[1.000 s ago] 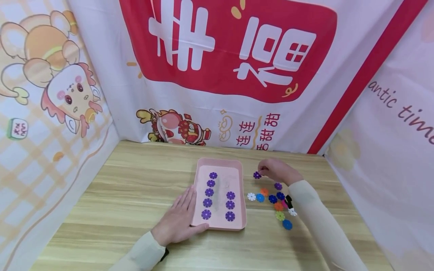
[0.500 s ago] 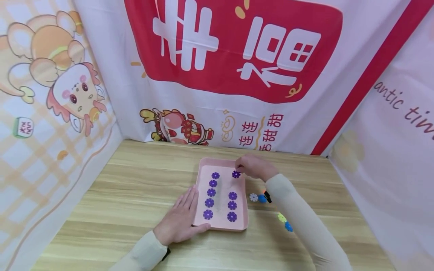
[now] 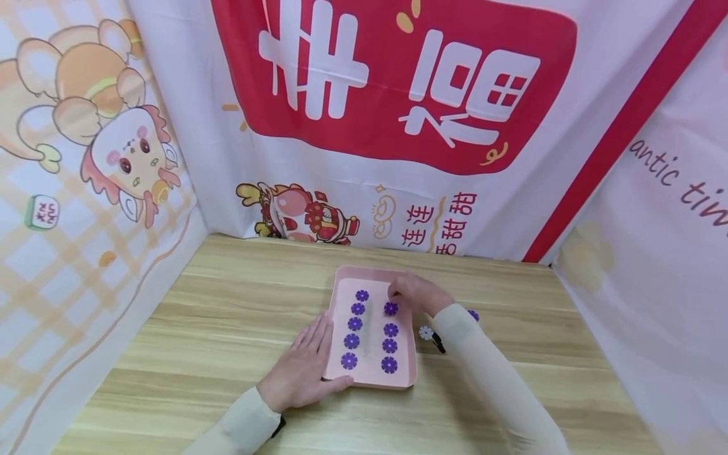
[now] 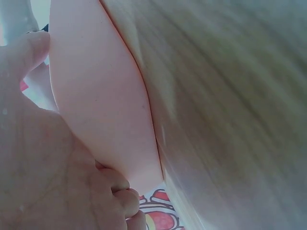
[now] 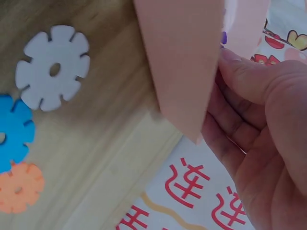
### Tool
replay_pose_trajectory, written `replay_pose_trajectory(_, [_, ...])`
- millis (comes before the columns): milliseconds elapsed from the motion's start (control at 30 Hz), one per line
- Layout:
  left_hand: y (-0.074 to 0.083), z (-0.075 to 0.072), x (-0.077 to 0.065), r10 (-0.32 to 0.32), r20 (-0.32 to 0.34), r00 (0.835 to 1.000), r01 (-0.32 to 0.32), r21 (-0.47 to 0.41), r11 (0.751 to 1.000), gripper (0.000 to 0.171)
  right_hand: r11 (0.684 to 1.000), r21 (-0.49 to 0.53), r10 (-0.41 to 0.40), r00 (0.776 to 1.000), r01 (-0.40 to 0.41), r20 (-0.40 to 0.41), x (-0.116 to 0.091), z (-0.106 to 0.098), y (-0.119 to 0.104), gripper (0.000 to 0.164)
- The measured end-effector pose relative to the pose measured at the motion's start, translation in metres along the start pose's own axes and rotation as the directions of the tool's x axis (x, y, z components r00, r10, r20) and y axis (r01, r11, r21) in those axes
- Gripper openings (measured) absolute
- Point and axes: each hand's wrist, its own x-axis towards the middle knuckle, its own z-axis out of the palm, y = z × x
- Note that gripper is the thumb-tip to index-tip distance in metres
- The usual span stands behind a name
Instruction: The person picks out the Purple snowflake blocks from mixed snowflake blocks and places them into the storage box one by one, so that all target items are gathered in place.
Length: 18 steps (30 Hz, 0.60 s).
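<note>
A pink tray (image 3: 372, 376) lies on the wooden table with two columns of purple snowflake discs, several on its left side and several on its right. My left hand (image 3: 301, 366) rests against the tray's left wall, fingers straight and thumb along the near edge. Over the tray's right wall reaches my right hand (image 3: 418, 293), its fingertips pinching a purple snowflake disc (image 3: 390, 309) at the far end of the right column. In the right wrist view the tray wall hides most of that disc; only a purple sliver shows by the thumb (image 5: 235, 60).
Loose snowflake discs lie right of the tray: a white disc (image 5: 53, 68), a blue disc (image 5: 14, 134) and an orange disc (image 5: 20, 188). Another purple disc (image 3: 474, 315) shows beyond the right sleeve (image 3: 489, 373). Printed cloth walls (image 3: 364, 151) stand around the table.
My right hand has carried a purple disc from right of the tray over its wall, then slightly nearer, down to the right column. My left hand stays at the tray.
</note>
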Motion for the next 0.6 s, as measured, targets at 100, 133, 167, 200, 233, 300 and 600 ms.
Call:
replay_pose_trajectory(100, [0.001,-0.002,0.0,-0.003,0.004,1.0,0.003,-0.002,1.0,0.115,0.999,0.035,0.011,1.0,-0.011,-0.004,0.001,0.004,0.0,0.03])
replay_pose_trajectory(133, [0.001,-0.002,-0.001,-0.004,0.005,1.0,0.004,-0.001,1.0,0.115,0.999,0.048,0.016,1.0,-0.015,-0.003,0.002,0.005,-0.001,0.031])
replay_pose_trajectory(167, [0.001,-0.002,-0.001,-0.005,0.005,1.0,0.005,-0.003,1.0,0.115,0.998,0.059,0.02,1.0,-0.02,-0.001,0.003,0.006,-0.001,0.031])
replay_pose_trajectory(200, [0.002,-0.003,-0.001,-0.007,0.005,1.0,0.007,-0.004,1.0,0.115,0.997,0.071,0.029,1.0,-0.029,0.001,0.003,0.007,-0.001,0.033])
replay_pose_trajectory(233, [0.002,-0.003,-0.001,-0.007,0.005,1.0,0.007,-0.005,1.0,0.115,0.996,0.076,0.038,0.999,-0.038,0.002,0.004,0.008,-0.001,0.033])
replay_pose_trajectory(300, [0.001,-0.002,-0.001,-0.007,0.004,1.0,0.007,-0.002,1.0,0.114,0.996,0.07,0.06,0.998,-0.06,0.008,0.005,0.01,-0.002,0.033])
replay_pose_trajectory(600, [0.001,0.0,0.0,-0.006,0.005,1.0,0.006,0.008,1.0,0.114,0.983,0.043,0.176,0.983,-0.178,0.048,0.006,0.014,-0.003,0.024])
